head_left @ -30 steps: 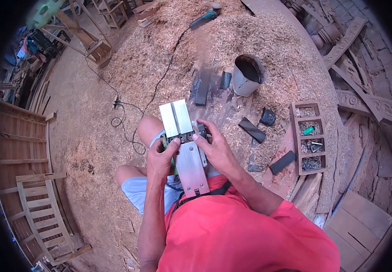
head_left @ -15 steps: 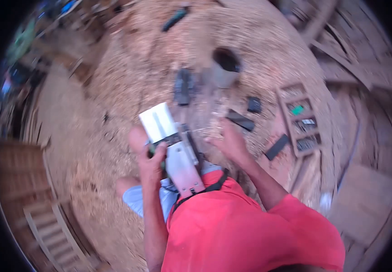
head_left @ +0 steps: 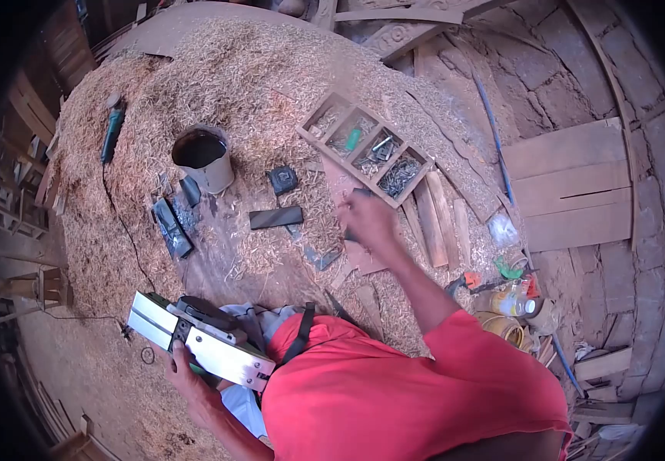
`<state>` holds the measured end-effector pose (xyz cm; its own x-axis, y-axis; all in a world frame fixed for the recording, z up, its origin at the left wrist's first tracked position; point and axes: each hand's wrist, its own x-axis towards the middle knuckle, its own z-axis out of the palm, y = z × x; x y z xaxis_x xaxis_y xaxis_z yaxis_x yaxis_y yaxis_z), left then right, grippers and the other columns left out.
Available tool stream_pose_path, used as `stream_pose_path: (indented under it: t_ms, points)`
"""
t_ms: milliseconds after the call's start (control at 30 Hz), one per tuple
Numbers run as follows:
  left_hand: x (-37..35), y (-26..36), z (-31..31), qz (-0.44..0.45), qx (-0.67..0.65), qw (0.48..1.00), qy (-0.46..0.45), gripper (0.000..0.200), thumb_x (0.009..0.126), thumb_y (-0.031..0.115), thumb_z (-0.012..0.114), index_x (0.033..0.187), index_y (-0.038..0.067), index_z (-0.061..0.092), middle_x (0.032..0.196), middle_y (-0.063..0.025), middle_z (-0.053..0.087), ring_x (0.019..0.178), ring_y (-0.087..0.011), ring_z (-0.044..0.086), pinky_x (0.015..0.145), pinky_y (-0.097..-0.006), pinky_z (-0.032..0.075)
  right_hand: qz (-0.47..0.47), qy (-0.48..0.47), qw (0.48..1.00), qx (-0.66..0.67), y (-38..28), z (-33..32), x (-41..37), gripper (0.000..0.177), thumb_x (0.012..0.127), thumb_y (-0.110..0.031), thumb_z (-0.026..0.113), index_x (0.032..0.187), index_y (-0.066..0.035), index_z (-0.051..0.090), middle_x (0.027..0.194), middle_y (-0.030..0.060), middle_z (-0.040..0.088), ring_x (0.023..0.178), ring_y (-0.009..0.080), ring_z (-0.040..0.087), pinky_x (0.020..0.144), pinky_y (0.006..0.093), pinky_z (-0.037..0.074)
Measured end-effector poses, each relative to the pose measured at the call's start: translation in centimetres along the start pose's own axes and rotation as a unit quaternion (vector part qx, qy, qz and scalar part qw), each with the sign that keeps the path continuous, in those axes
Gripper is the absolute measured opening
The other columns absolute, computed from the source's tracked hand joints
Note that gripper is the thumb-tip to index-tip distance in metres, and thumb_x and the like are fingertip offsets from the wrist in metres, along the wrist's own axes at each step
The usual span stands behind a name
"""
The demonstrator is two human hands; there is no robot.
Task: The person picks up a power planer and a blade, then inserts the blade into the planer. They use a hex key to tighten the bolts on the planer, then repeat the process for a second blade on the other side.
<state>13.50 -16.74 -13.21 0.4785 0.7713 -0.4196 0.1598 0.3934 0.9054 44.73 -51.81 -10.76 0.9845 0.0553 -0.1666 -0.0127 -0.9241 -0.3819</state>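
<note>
My left hand (head_left: 186,376) is closed on an electric planer (head_left: 221,353), which lies tilted by my lap with its shiny metal sole and cutter slot facing up. Below the compartment box, my right hand (head_left: 371,223) is closed around a dark flat block (head_left: 354,229); fingers cover much of it. A second dark rectangular block (head_left: 276,217) lies to its left, with a black tape-measure-like case (head_left: 282,180) above. Further left stand a grey bucket with a dark inside (head_left: 213,173) and a dark oblong tool (head_left: 172,228) dusted with residue.
A wooden compartment box (head_left: 338,152) holds screws, nails and a green piece. A green angle grinder (head_left: 113,129) rests on wood shavings (head_left: 232,61), its cord trailing down. Wood strips (head_left: 432,219), a plastic bottle (head_left: 513,305) and boards (head_left: 578,184) lie to the right.
The view has swung to the right. My right hand has moved from near one dark block to the other beside the compartment box and closed on it. My left hand still holds the planer.
</note>
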Motion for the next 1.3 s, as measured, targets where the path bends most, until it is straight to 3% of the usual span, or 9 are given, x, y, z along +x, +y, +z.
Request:
stream_pose_path:
  t_ms: [100,267,400,500,633,833,1033,1167,1300]
  points:
    - [0.2,-0.5,-0.4,0.003,0.018,1.000,0.002,0.048,0.106,0.039,0.073,0.130,-0.003,0.070,0.116,-0.0084,0.072,0.106,-0.0188,0.067,0.094,-0.0356,0.054,-0.053,0.155,0.979,-0.120,9.2,-2.9,4.8,0.022,0.093,-0.028,0.078,0.109,-0.013,0.082,0.101,0.0163,0.078,0.096,0.0381,0.076,0.088,0.0525,0.061]
    - [0.0,-0.6,-0.9,0.006,0.024,1.000,0.013,0.044,0.107,0.036,0.073,0.130,-0.001,0.072,0.116,-0.0082,0.073,0.104,-0.0176,0.068,0.092,-0.0349,0.054,-0.093,0.089,0.948,-0.291,12.8,-4.9,9.0,0.017,0.087,-0.020,0.080,0.102,-0.014,0.084,0.107,0.0179,0.078,0.107,0.0383,0.074,0.095,0.0517,0.059]
    - [-0.8,0.0,0.1,0.037,0.022,0.999,0.032,0.042,0.106,0.035,0.074,0.129,0.000,0.073,0.114,-0.0071,0.074,0.101,-0.0168,0.068,0.089,-0.0329,0.054,-0.136,0.069,0.936,-0.317,12.8,-4.4,9.4,0.022,0.081,-0.019,0.083,0.102,-0.014,0.084,0.107,0.0174,0.076,0.108,0.0408,0.070,0.096,0.0552,0.055]
    - [-0.1,-1.9,-1.3,-0.015,-0.004,0.999,0.049,0.042,0.105,0.033,0.077,0.128,-0.001,0.073,0.111,-0.0058,0.074,0.096,-0.0160,0.067,0.086,-0.0324,0.054,-0.178,0.060,0.937,-0.296,15.6,-3.0,11.3,0.022,0.079,-0.020,0.078,0.099,-0.010,0.082,0.106,0.0200,0.075,0.107,0.0422,0.070,0.092,0.0564,0.055]
    - [-1.3,-0.5,0.0,0.020,0.028,0.997,0.063,0.038,0.102,0.034,0.078,0.113,-0.003,0.074,0.099,-0.0052,0.073,0.088,-0.0134,0.064,0.079,-0.0309,0.051,-0.208,0.056,0.928,-0.304,15.5,-3.5,11.3,0.024,0.084,-0.022,0.075,0.103,-0.009,0.080,0.101,0.0208,0.073,0.099,0.0440,0.071,0.087,0.0583,0.056]
    - [-1.9,0.8,0.9,0.017,0.024,0.998,0.056,0.045,0.098,0.038,0.080,0.114,-0.004,0.074,0.095,-0.0077,0.075,0.085,-0.0145,0.066,0.080,-0.0316,0.052,-0.183,-0.016,0.902,-0.390,14.2,-3.9,11.7,0.024,0.081,-0.019,0.083,0.104,-0.010,0.082,0.107,0.0204,0.076,0.104,0.0415,0.072,0.090,0.0545,0.058]
    - [-2.2,1.1,0.9,0.006,0.046,0.997,0.065,0.044,0.100,0.037,0.078,0.117,-0.004,0.074,0.096,-0.0054,0.074,0.084,-0.0117,0.065,0.077,-0.0280,0.051,-0.250,0.097,0.928,-0.257,16.1,-4.2,11.8,0.020,0.086,-0.016,0.081,0.104,-0.006,0.083,0.098,0.0219,0.077,0.093,0.0402,0.075,0.088,0.0514,0.059]
    - [-1.8,0.5,0.6,0.021,0.050,0.997,0.060,0.046,0.100,0.037,0.079,0.118,-0.005,0.074,0.096,-0.0060,0.074,0.085,-0.0127,0.067,0.077,-0.0289,0.052,-0.146,0.054,0.987,0.050,14.4,-4.1,11.5,0.019,0.092,-0.014,0.079,0.106,0.000,0.079,0.092,0.0133,0.077,0.082,0.0269,0.073,0.079,0.0416,0.059]
    - [-2.1,0.9,1.0,0.009,0.034,0.998,0.054,0.046,0.099,0.037,0.079,0.118,-0.005,0.074,0.097,-0.0064,0.075,0.086,-0.0130,0.067,0.078,-0.0295,0.053,-0.076,-0.064,0.936,0.339,5.3,-2.6,7.6,0.021,0.101,-0.011,0.077,0.118,0.000,0.071,0.096,0.0055,0.074,0.080,0.0111,0.067,0.068,0.0256,0.054]
